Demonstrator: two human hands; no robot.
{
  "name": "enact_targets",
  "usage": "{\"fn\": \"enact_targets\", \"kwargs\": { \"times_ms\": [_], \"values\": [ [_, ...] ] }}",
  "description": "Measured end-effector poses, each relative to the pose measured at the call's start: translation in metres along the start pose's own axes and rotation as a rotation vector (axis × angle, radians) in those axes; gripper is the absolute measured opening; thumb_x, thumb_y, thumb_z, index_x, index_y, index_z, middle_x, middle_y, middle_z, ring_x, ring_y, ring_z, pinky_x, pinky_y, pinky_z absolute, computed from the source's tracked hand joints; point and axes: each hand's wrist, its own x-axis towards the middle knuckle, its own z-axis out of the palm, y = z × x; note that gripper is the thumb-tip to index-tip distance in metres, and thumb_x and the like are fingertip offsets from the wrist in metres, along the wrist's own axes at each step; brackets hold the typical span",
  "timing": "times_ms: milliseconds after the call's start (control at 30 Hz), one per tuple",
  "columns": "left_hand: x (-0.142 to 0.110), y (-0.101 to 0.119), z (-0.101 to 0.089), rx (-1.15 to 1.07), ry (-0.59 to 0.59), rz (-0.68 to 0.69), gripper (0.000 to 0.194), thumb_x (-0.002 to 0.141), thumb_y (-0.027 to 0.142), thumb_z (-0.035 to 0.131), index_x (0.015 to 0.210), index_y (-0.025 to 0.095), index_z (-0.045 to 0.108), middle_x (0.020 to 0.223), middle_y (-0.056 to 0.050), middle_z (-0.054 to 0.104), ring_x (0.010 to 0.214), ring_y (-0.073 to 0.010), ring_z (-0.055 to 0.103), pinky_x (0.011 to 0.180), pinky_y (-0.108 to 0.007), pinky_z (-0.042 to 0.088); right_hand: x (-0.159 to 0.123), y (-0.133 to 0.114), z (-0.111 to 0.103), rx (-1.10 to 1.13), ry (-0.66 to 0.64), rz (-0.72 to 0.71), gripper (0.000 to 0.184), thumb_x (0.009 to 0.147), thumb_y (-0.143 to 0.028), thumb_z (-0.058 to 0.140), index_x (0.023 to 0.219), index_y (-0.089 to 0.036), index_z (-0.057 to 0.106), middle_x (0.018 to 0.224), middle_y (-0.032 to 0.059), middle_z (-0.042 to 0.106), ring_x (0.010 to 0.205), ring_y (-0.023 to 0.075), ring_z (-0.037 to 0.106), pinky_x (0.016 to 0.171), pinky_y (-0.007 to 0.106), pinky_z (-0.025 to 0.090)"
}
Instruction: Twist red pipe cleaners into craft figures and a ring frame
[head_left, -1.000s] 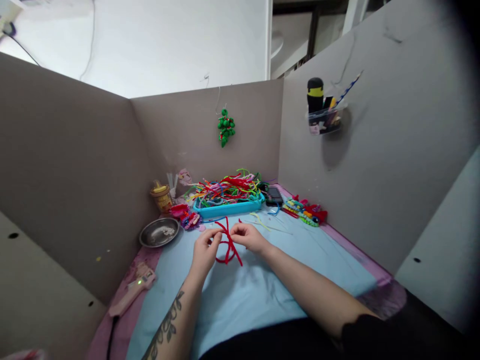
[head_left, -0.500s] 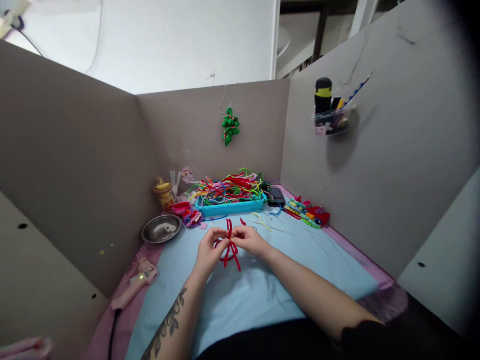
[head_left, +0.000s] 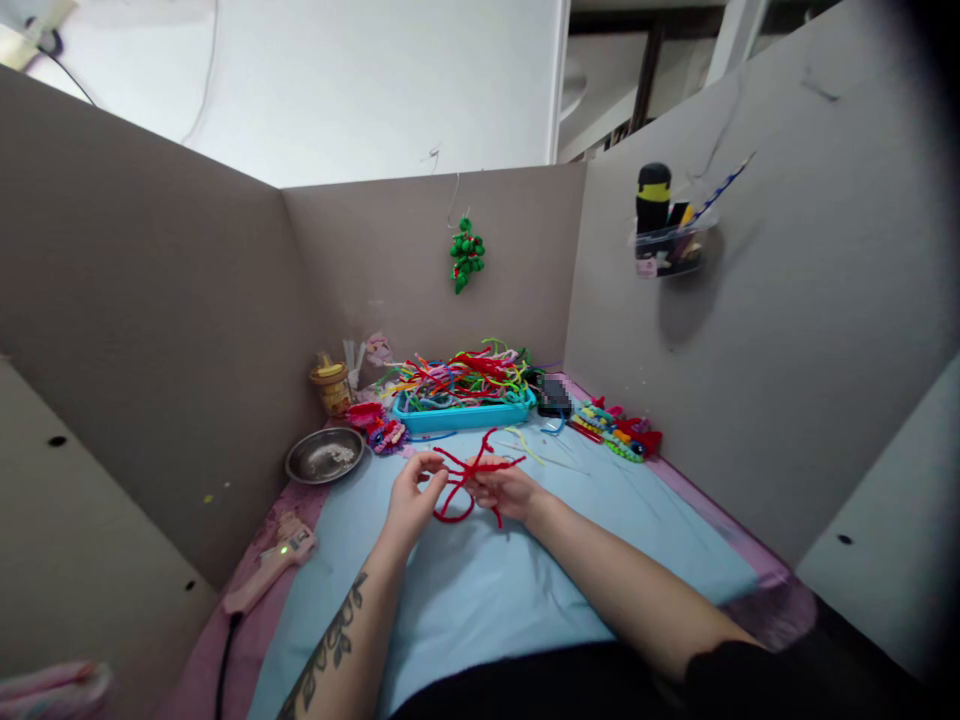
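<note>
Red pipe cleaners (head_left: 469, 470): in the head view, they are crossing at one middle point, with loose ends splaying outward and a loop hanging on the near left side; they are sitting between the two hands, over the blue cloth (head_left: 465, 610).
Left hand (head_left: 411, 498): is curving toward the strands from the left, its thumb and forefinger reaching inward at the strand ends; whether they are pinching a strand or only standing beside it, I cannot tell.
Left forearm (head_left: 337, 640): is rising from the bottom edge and slanting up to the right, showing a dark leafy tattoo.
Right hand (head_left: 510, 492): is turning its palm partly upward, its fingers curling under the crossing and gripping the strands there; one red end is lying across it, another hanging below the fingers.
Right forearm (head_left: 607, 570): is stretching in from the lower right, slanting up to the left, with a black sleeve (head_left: 720, 655) covering its upper end.
Wrists: both are standing well apart, the hands angling inward to face each other.
Blue tray (head_left: 465, 414): is standing beyond the hands, heaped with coloured strands (head_left: 465, 378).
Metal bowl (head_left: 296, 462): is resting beyond the left hand, off to the left.
Glue gun (head_left: 270, 572): is lying left of the left forearm, a green light glowing on it.
</note>
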Motion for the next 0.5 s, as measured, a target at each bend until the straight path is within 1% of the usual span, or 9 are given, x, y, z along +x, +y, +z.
{"fn": "enact_targets", "kwargs": {
  "times_ms": [67, 100, 133, 200, 267, 300, 400, 500],
  "values": [
    [0.001, -0.004, 0.000, -0.014, 0.040, -0.017, 0.023, 0.067, 0.033, 0.067, 0.083, 0.018, 0.058, 0.084, -0.003, 0.060, 0.080, -0.0170, 0.056, 0.070, -0.026, 0.042, -0.001, -0.002, -0.004, 0.108, -0.023, 0.037, 0.023, 0.059, -0.025, 0.070, 0.073, -0.017, 0.053, 0.054, -0.0042, 0.040, 0.047, 0.0063, 0.030, 0.040, 0.018, 0.012],
    [0.001, -0.006, 0.001, -0.052, 0.027, -0.045, 0.026, 0.066, 0.033, 0.068, 0.086, 0.019, 0.058, 0.085, -0.003, 0.061, 0.080, -0.0168, 0.057, 0.070, -0.026, 0.042, -0.002, -0.002, -0.005, 0.136, -0.025, 0.049, 0.021, 0.060, -0.023, 0.069, 0.073, -0.016, 0.053, 0.054, -0.0037, 0.040, 0.047, 0.0067, 0.030, 0.040, 0.018, 0.011],
    [0.000, -0.008, 0.003, -0.100, -0.009, -0.081, 0.030, 0.065, 0.033, 0.069, 0.089, 0.018, 0.058, 0.085, -0.004, 0.061, 0.079, -0.0168, 0.057, 0.070, -0.026, 0.043, -0.002, -0.003, -0.006, 0.153, -0.023, 0.059, 0.020, 0.060, -0.022, 0.067, 0.074, -0.016, 0.054, 0.054, -0.0034, 0.041, 0.047, 0.0067, 0.030, 0.040, 0.018, 0.011],
    [-0.001, -0.010, 0.007, -0.172, -0.117, -0.150, 0.034, 0.065, 0.035, 0.070, 0.091, 0.016, 0.059, 0.084, -0.005, 0.063, 0.078, -0.0171, 0.058, 0.072, -0.027, 0.043, -0.002, -0.003, -0.006, 0.167, -0.012, 0.074, 0.021, 0.061, -0.020, 0.067, 0.077, -0.016, 0.056, 0.054, -0.0031, 0.042, 0.047, 0.0066, 0.029, 0.040, 0.017, 0.011],
    [-0.003, -0.011, 0.011, -0.181, -0.193, -0.180, 0.030, 0.067, 0.038, 0.068, 0.085, 0.014, 0.062, 0.081, -0.005, 0.064, 0.077, -0.0170, 0.057, 0.073, -0.028, 0.042, -0.002, -0.003, -0.005, 0.159, -0.011, 0.111, 0.022, 0.059, -0.019, 0.069, 0.077, -0.015, 0.056, 0.052, -0.0036, 0.042, 0.046, 0.0059, 0.030, 0.040, 0.017, 0.010],
    [-0.004, -0.010, 0.012, -0.164, -0.206, -0.183, 0.028, 0.068, 0.039, 0.067, 0.080, 0.014, 0.062, 0.078, -0.005, 0.064, 0.074, -0.0164, 0.057, 0.071, -0.027, 0.042, -0.002, -0.003, -0.004, 0.144, -0.014, 0.140, 0.023, 0.057, -0.019, 0.070, 0.074, -0.015, 0.056, 0.051, -0.0042, 0.041, 0.045, 0.0055, 0.030, 0.040, 0.016, 0.009],
    [-0.006, -0.009, 0.013, -0.098, -0.189, -0.192, 0.026, 0.066, 0.038, 0.069, 0.071, 0.014, 0.062, 0.064, -0.001, 0.061, 0.060, -0.0128, 0.052, 0.058, -0.024, 0.038, -0.003, -0.004, -0.001, 0.082, 0.000, 0.200, 0.025, 0.053, -0.017, 0.073, 0.067, -0.015, 0.053, 0.047, -0.0061, 0.039, 0.042, 0.0040, 0.029, 0.038, 0.016, 0.008],
    [-0.007, -0.009, 0.012, -0.078, -0.170, -0.201, 0.025, 0.063, 0.036, 0.071, 0.068, 0.014, 0.062, 0.059, 0.001, 0.058, 0.055, -0.0109, 0.049, 0.054, -0.023, 0.035, -0.001, -0.003, 0.004, 0.022, 0.070, 0.157, 0.027, 0.052, -0.020, 0.075, 0.065, -0.015, 0.051, 0.046, -0.0068, 0.040, 0.039, 0.0028, 0.028, 0.037, 0.016, 0.008]
  ]
}}
